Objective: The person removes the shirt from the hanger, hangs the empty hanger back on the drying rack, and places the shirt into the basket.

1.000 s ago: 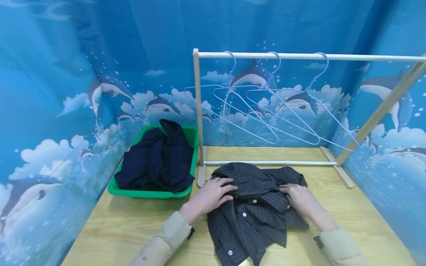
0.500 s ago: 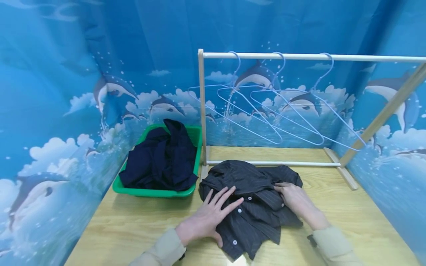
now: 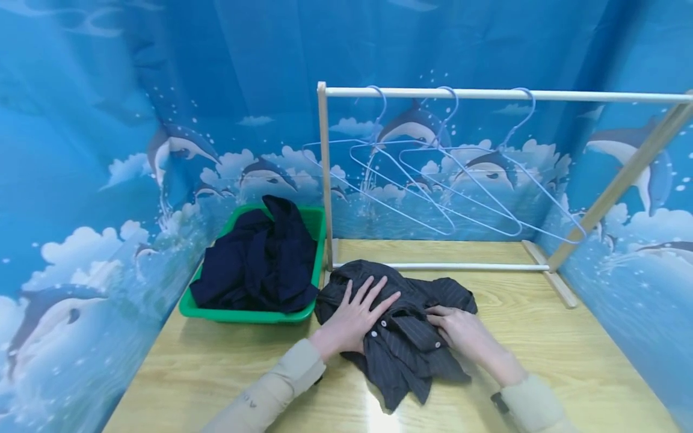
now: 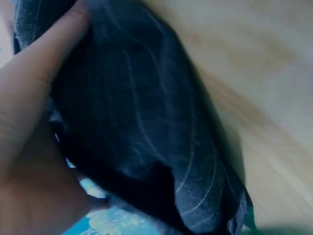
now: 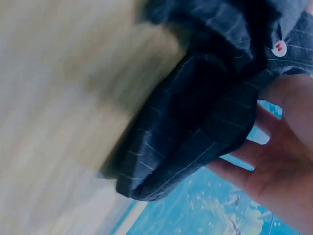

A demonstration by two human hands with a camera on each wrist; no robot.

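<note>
A dark pinstriped button-up shirt (image 3: 403, 367) lies bunched on the table, its small pale buttons showing down the front. My left hand (image 3: 352, 322) rests on its left side with straight, spread fingers. In the left wrist view the thumb lies along the striped cloth (image 4: 132, 103). At the shirt's right side my right hand (image 3: 460, 332) holds a fold. The right wrist view has the thumb in front of the cloth (image 5: 195, 132) and the fingers behind it, near a white button (image 5: 279, 48). Fingertips of the right hand are partly hidden by the fabric.
A green basket (image 3: 246, 316) with dark navy clothing (image 3: 254, 264) stands to the left. Behind the shirt is a clothes rack (image 3: 585, 95) with several thin light-blue hangers (image 3: 471, 186). A dolphin-print curtain (image 3: 260, 78) surrounds the wooden table (image 3: 574, 361).
My left hand spread its fingers, dipped toward the shirt's lower left, then moved up onto the cloth. The right hand has shifted left, and the shirt is more bunched, its right side drawn inward.
</note>
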